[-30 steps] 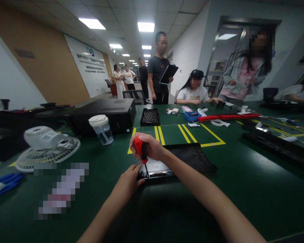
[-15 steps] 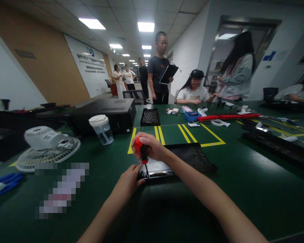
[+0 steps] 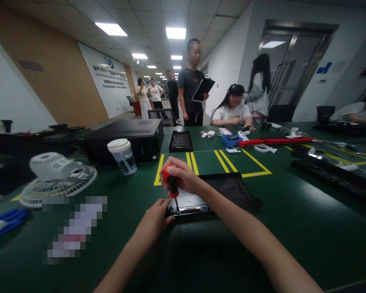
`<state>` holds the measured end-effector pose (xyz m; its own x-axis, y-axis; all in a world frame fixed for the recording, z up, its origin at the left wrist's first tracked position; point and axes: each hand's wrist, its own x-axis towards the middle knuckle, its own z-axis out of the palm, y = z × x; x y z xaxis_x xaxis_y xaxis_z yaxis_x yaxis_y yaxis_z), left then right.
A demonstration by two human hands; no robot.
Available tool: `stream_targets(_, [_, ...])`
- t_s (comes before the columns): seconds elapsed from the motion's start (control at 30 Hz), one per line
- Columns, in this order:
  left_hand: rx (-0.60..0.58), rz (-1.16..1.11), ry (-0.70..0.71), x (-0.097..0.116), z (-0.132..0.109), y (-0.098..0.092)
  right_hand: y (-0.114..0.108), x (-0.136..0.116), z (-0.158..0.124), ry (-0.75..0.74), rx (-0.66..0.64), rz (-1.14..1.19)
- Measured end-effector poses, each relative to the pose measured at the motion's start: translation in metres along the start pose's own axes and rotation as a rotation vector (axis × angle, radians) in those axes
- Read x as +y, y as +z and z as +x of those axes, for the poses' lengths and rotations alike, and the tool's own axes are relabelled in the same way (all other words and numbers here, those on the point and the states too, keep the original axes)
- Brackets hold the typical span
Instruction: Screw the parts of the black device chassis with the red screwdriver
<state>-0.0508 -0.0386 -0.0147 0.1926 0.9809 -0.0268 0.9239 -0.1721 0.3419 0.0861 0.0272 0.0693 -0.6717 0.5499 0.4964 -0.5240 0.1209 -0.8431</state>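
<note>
My right hand (image 3: 183, 176) is wrapped round the red and black handle of a screwdriver (image 3: 172, 188). The shaft points down, its tip at the near left corner of a silver metal unit (image 3: 190, 200). That unit sits in a black plastic casing (image 3: 232, 188), which lies flat on the green table. With thumb and fingers, my left hand (image 3: 157, 216) grips the casing's near left corner, close beside the screwdriver tip. Whether a screw is under the tip, I cannot make out.
A lidded plastic cup (image 3: 122, 156) and a white fan (image 3: 57, 177) stand to the left, before a large black case (image 3: 125, 138). Farther back are a black tray (image 3: 181, 141) and a blue box (image 3: 232, 140). Long black parts (image 3: 332, 179) lie right. People are across the table.
My right hand has shifted slightly on the screwdriver handle; the tip stays at the same corner. Across the table, the standing person at right has moved back and turned away.
</note>
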Motion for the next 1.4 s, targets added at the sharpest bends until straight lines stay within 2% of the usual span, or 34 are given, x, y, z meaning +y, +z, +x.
stream_targets(0.63, [0.003, -0.003, 0.008, -0.001, -0.001, -0.001, 0.003, -0.009, -0.003, -0.004, 0.084, -0.258])
stream_targets(0.87, [-0.024, -0.006, -0.018, 0.002, -0.001, -0.003, 0.009, -0.011, -0.004, -0.014, 0.182, -0.404])
stream_targets(1.4, [0.001, 0.038, 0.018, 0.001, -0.001, -0.002, 0.016, -0.014, -0.007, -0.091, 0.320, -0.713])
